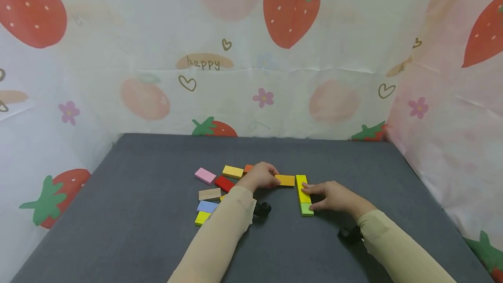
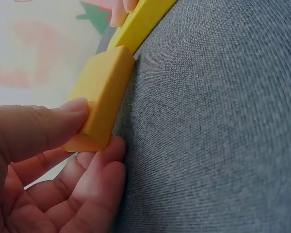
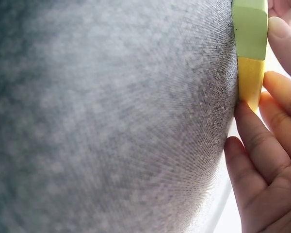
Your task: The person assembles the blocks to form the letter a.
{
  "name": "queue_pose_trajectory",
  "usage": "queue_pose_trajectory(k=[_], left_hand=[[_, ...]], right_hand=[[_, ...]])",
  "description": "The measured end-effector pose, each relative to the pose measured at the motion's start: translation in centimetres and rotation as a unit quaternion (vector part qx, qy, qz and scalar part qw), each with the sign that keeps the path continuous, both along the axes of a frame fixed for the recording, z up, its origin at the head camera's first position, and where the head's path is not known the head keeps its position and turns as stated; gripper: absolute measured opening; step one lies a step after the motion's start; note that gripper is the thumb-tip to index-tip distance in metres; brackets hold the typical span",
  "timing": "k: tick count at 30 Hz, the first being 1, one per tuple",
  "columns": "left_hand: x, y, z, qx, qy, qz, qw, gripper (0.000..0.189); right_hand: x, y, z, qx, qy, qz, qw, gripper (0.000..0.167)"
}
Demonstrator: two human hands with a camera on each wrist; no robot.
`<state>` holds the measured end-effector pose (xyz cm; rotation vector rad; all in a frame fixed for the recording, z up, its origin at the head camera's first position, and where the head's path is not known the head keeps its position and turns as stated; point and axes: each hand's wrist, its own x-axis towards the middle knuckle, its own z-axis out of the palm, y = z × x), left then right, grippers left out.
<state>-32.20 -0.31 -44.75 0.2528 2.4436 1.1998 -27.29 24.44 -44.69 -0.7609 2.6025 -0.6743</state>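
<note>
In the head view my left hand (image 1: 261, 176) reaches over the blocks. Its thumb and fingers pinch an orange-yellow wooden block (image 2: 99, 92) at the near end, low over the cloth. That block's far end comes right up to the yellow block (image 1: 301, 182), part of a straight row with a light green block (image 1: 307, 209). My right hand (image 1: 334, 198) lies at the right side of this row, index fingertip on top of the yellow block and thumb beside the green one. In the right wrist view the green block (image 3: 250, 31) shows close up.
Left of my left arm lie loose blocks, among them a pink block (image 1: 205, 175), a red block (image 1: 224, 183), a tan block (image 1: 210, 194) and a blue block (image 1: 207, 206). My left forearm hides some of them. A grey cloth (image 1: 137, 230) covers the table, with printed curtains (image 1: 243, 99) behind.
</note>
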Motion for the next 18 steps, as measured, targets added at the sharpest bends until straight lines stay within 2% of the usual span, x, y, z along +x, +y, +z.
queue_pose_trajectory(k=[6, 10, 18], left_hand=[[-0.17, 0.30, -0.08, 0.005, -0.001, 0.006, 1.0000, 0.017], [-0.26, 0.44, -0.23, -0.012, 0.009, 0.002, 0.9999, 0.022], [-0.44, 0.93, -0.38, -0.077, 0.073, -0.009, 0.9943, 0.029]], right_hand=[[0.01, 0.01, -0.02, -0.003, -0.002, -0.005, 1.0000, 0.059], [-0.04, 0.08, -0.09, -0.001, 0.001, -0.005, 1.0000, 0.059], [-0.10, 0.13, -0.30, 0.004, 0.012, -0.001, 0.9999, 0.060]])
